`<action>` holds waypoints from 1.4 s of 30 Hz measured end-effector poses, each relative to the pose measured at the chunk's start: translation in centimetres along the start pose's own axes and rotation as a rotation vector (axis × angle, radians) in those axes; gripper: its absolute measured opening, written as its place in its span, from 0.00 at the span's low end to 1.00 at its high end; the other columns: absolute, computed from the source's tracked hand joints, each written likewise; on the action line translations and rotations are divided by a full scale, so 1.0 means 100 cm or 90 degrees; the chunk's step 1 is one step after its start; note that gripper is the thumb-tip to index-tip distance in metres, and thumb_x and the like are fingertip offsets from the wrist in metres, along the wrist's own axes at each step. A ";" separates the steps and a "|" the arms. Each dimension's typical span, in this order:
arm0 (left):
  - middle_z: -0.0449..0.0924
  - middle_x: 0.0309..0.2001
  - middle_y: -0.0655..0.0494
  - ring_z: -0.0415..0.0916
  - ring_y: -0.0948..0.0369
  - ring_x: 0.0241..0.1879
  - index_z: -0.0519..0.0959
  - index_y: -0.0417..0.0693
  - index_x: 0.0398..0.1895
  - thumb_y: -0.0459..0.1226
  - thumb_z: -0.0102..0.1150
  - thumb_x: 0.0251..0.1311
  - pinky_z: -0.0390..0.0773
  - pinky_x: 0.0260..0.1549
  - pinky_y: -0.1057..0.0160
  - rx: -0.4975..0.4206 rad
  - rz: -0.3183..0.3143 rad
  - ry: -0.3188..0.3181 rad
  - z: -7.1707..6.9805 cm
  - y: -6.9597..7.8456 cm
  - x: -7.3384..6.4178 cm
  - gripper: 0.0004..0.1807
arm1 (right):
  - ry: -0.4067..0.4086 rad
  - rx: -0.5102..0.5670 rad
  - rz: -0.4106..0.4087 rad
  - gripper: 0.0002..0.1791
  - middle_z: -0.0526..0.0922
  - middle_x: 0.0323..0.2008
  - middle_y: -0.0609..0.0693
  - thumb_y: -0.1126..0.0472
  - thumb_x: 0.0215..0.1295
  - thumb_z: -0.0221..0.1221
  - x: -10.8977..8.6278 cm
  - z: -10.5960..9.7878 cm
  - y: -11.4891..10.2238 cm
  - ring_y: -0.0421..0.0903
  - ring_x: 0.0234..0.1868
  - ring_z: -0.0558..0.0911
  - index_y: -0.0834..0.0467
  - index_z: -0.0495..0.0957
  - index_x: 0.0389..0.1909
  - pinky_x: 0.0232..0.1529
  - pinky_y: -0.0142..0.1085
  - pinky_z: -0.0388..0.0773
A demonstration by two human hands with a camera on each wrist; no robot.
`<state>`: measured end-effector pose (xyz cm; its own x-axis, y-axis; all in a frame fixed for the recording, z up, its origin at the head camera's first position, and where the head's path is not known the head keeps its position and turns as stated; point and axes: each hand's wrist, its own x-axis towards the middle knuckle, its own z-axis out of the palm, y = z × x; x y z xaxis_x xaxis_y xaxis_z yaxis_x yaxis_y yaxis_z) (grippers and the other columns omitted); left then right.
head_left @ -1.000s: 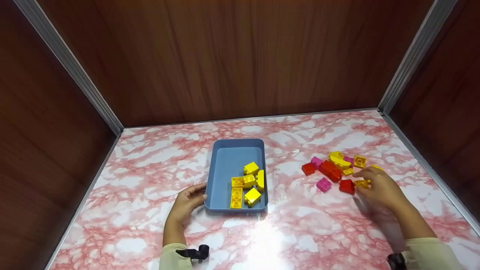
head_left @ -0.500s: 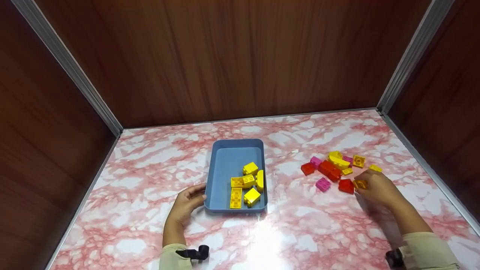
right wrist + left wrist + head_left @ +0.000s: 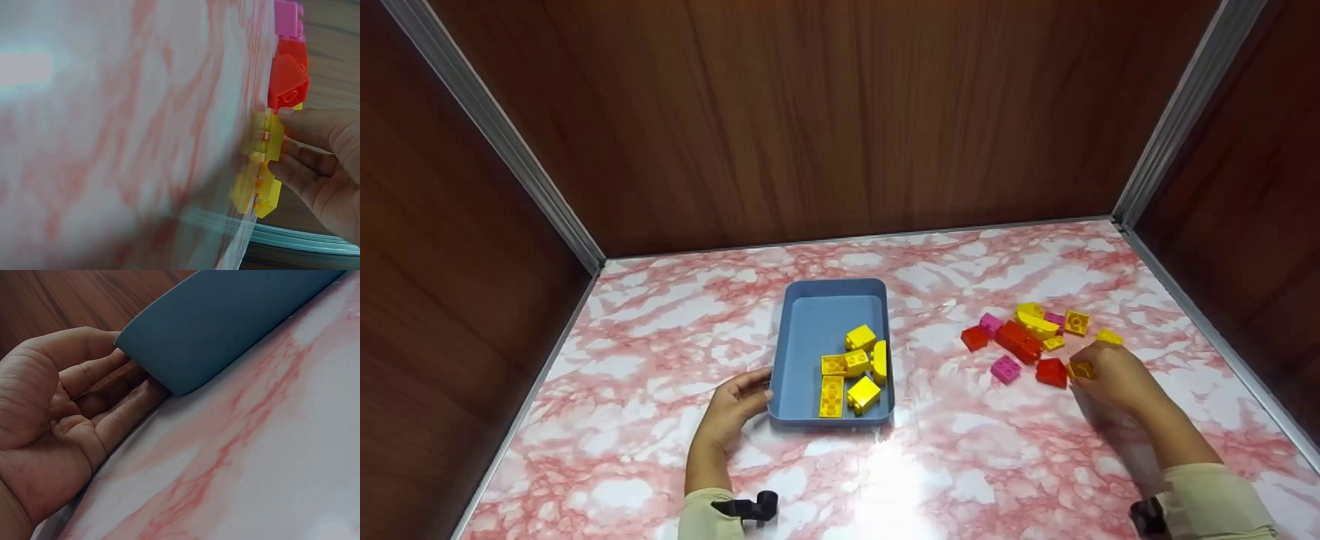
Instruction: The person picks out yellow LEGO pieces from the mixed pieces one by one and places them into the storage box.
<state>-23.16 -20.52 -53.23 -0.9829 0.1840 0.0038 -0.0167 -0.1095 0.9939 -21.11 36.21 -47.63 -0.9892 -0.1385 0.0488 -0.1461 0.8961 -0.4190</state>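
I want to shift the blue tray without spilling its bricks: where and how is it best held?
Probably by the two long walls, toward the near end, one hand from each side: the blue tray is longer than wide, its walls are raised, and the yellow bricks inside bunch toward the near right, likely weighting that end.

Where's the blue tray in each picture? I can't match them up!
Head: the blue tray is near the middle, a bit low, with yellow blocks inside.
Left wrist: it's at the top, stretching from the middle to the right; you see its outer wall.
Right wrist: not in it.
Shared landmark: the red-and-white tabletop, in all three.
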 end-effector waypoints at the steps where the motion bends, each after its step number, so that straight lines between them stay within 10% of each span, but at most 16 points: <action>1: 0.73 0.58 0.34 0.76 0.56 0.51 0.68 0.24 0.62 0.26 0.60 0.59 0.79 0.46 0.62 0.000 -0.002 0.002 0.000 0.000 0.000 0.27 | 0.001 -0.003 -0.002 0.14 0.82 0.39 0.66 0.69 0.55 0.66 0.000 0.000 0.000 0.63 0.41 0.79 0.72 0.82 0.41 0.49 0.61 0.74; 10: 0.73 0.58 0.34 0.76 0.56 0.52 0.68 0.25 0.62 0.25 0.59 0.59 0.78 0.47 0.61 -0.007 -0.009 0.002 0.000 0.001 -0.001 0.27 | 0.011 -0.005 -0.003 0.14 0.82 0.40 0.65 0.68 0.55 0.66 -0.002 -0.006 -0.008 0.63 0.42 0.78 0.71 0.82 0.42 0.50 0.61 0.74; 20: 0.73 0.58 0.33 0.76 0.55 0.52 0.68 0.25 0.63 0.25 0.59 0.59 0.78 0.47 0.61 -0.008 -0.007 0.005 0.000 0.001 -0.002 0.27 | 0.119 -0.044 -0.173 0.10 0.83 0.31 0.58 0.71 0.46 0.71 0.000 -0.011 -0.031 0.58 0.34 0.79 0.69 0.83 0.32 0.39 0.55 0.77; 42: 0.73 0.58 0.33 0.76 0.54 0.52 0.68 0.24 0.62 0.25 0.60 0.58 0.79 0.48 0.60 -0.013 -0.005 0.000 0.000 0.000 0.000 0.28 | 0.066 0.001 -0.256 0.12 0.82 0.39 0.54 0.69 0.51 0.71 0.005 0.015 -0.103 0.53 0.42 0.79 0.63 0.84 0.38 0.45 0.50 0.80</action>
<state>-23.19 -20.56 -53.26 -0.9828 0.1849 -0.0037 -0.0277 -0.1273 0.9915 -20.11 26.27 -44.62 -0.8498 -0.4334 0.3000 -0.5206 0.7792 -0.3491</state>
